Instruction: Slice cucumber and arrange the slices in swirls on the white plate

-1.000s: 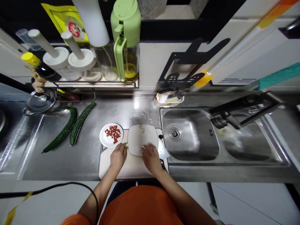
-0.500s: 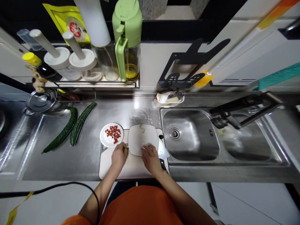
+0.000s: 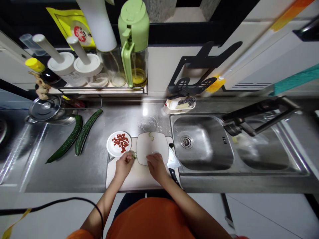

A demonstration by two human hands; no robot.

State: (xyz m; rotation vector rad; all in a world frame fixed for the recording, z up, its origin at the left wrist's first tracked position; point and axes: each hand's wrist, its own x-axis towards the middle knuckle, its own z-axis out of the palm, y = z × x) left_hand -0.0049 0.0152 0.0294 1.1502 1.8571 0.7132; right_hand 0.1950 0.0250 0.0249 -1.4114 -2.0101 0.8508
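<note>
A white, rounded-square plate point(image 3: 142, 146) rests on the pale cutting board point(image 3: 133, 181), with a thin, curved green strip point(image 3: 151, 136) near its far edge. My left hand point(image 3: 124, 164) is closed, fingertips pinched, beside a small green-and-white piece point(image 3: 135, 155) left of the plate. Whatever is in that pinch is hidden. Over the near part of the plate, my right hand point(image 3: 157, 167) has its fingers drawn together; anything between them is too small to name. A round white plate of chopped red pieces point(image 3: 120, 141) stands at the board's far left corner.
A knife point(image 3: 173, 175) lies at the board's right edge, its blade toward the sink point(image 3: 201, 146). Two long green cucumbers point(image 3: 87, 131) lie on the steel counter at left. Behind are a rack holding an oil bottle point(image 3: 136, 49) and jars, and a small scrap tub point(image 3: 180, 104).
My left hand has shifted slightly left, uncovering more of the small green piece. My right hand has moved left on the plate, its fingers closer together. More of the knife shows.
</note>
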